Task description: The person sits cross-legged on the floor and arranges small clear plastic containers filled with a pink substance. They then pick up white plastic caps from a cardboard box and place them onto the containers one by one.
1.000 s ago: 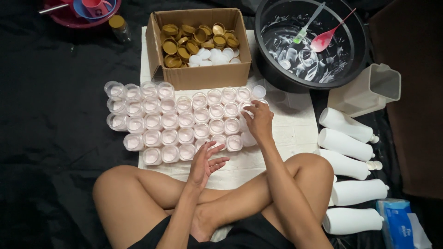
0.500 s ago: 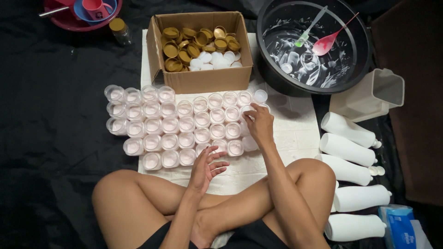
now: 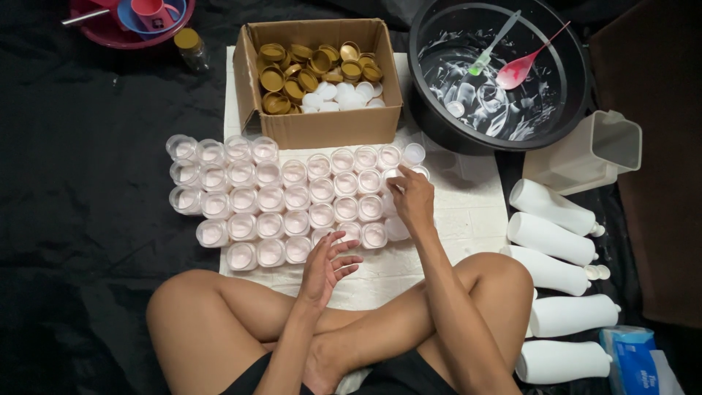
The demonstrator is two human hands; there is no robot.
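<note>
Several small clear jars (image 3: 281, 197) filled with pale pink cream stand in rows on a white mat (image 3: 468, 219) in front of my crossed legs. My right hand (image 3: 411, 199) rests on the jars at the right end of the rows, its fingertips pinching at the rim of one jar (image 3: 393, 178). My left hand (image 3: 325, 267) hovers just in front of the nearest row, fingers spread, holding nothing. A cardboard box (image 3: 322, 124) behind the jars holds gold lids and white inner caps.
A black tub (image 3: 431, 117) smeared with white cream holds a pink spoon (image 3: 523, 66) and a clear spatula. A clear pitcher (image 3: 585, 153) and several white bottles (image 3: 552, 238) lie at the right. A red tray with cups (image 3: 139, 22) sits far left on black cloth.
My left hand has lifted slightly and spread its fingers near the front row. My right hand stays on the jars at the right end, shifting only a little.
</note>
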